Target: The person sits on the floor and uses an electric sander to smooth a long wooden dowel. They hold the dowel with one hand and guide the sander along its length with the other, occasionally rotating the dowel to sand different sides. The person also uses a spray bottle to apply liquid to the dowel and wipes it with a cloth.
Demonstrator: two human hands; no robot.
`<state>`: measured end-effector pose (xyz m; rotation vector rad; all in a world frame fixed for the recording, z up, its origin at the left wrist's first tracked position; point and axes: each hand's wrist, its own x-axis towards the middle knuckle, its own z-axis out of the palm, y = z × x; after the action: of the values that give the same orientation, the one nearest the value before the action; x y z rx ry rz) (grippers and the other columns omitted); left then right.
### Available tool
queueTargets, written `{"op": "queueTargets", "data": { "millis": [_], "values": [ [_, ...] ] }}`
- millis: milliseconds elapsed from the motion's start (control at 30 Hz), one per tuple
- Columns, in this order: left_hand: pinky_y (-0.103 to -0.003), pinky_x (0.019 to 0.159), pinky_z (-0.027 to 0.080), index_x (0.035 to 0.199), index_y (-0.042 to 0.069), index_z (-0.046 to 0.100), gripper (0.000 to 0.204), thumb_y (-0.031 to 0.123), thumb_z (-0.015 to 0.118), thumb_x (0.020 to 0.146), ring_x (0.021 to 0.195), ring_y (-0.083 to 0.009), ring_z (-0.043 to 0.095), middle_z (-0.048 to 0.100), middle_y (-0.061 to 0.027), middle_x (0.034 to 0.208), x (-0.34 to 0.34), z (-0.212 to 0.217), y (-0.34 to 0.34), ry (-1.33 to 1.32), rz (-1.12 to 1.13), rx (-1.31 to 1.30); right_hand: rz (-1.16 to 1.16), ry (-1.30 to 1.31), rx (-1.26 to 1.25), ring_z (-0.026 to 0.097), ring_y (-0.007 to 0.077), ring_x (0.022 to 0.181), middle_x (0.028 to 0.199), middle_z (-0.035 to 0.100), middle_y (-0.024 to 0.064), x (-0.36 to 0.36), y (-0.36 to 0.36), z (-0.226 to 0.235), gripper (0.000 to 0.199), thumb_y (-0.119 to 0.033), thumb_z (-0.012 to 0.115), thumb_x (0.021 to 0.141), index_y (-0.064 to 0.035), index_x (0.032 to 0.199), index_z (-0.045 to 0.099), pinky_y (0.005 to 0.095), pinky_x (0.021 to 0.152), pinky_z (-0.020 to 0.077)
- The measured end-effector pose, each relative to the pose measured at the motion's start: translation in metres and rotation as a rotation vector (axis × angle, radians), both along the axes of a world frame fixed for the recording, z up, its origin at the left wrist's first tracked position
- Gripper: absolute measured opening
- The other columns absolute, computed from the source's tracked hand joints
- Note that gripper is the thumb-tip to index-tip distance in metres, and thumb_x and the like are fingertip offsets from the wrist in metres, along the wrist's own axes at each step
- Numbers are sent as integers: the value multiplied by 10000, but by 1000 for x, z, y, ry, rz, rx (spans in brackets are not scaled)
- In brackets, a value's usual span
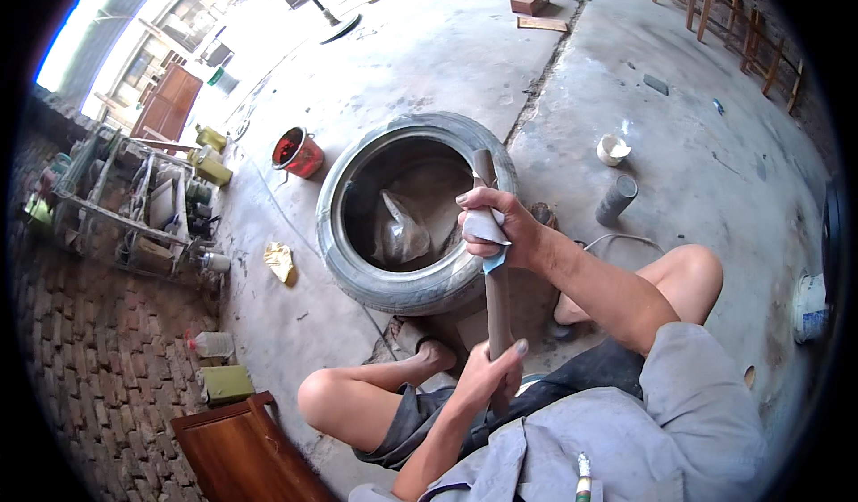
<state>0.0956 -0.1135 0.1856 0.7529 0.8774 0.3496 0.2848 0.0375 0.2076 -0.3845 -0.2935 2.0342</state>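
A long grey-brown stick (499,310) is held at a slant in front of me, its far end over the rim of a tire (344,265) that lies flat. Low on the stick, my left hand (492,375) is closed around it. Farther up, my right hand (496,225) grips a folded pale sheet (486,226) wrapped about the stick. A light blue part of the sheet shows below those fingers; whether it is sandpaper or cloth I cannot tell. Inside the tire lies a clear plastic bag (402,234).
Left of the tire stand a red bucket (298,154) and a cluttered rack (121,203). On the right are a white cup (612,150) and a dark grey cylinder (617,200). A wooden panel (246,453) lies near left; a brick-like box (530,2) sits farther off.
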Motion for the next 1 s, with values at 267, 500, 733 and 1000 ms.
{"op": "queueTargets", "data": {
  "millis": [267,500,733,1000],
  "values": [
    [-277,401,229,744,132,467,405,378,719,945,433,-70,295,333,52,558,2,-10,-35,-8,-13,-381,6,66,-69,363,99,404,555,413,-34,16,-8,-30,224,-209,649,909,-156,730,525,262,368,298],
    [-418,630,539,987,63,772,327,375,683,950,710,-342,714,712,-206,787,-12,-63,-13,949,117,880,-487,-598,-304,471,116,516,680,492,-16,-22,-4,-40,156,-238,648,905,-153,846,531,277,411,389],
    [-271,478,309,656,115,538,375,357,722,876,518,-61,423,464,53,582,24,-9,-40,-343,-172,-113,225,663,331,331,88,342,525,391,-16,29,-12,-18,309,-261,446,1035,-155,760,351,265,368,333],
    [-525,680,549,907,-32,717,289,251,691,857,803,-475,674,685,-278,813,-3,-76,11,1014,112,735,-469,-656,-299,385,112,408,567,439,-32,-9,20,-67,204,-259,582,934,-148,786,497,279,373,330]
  ]
}}
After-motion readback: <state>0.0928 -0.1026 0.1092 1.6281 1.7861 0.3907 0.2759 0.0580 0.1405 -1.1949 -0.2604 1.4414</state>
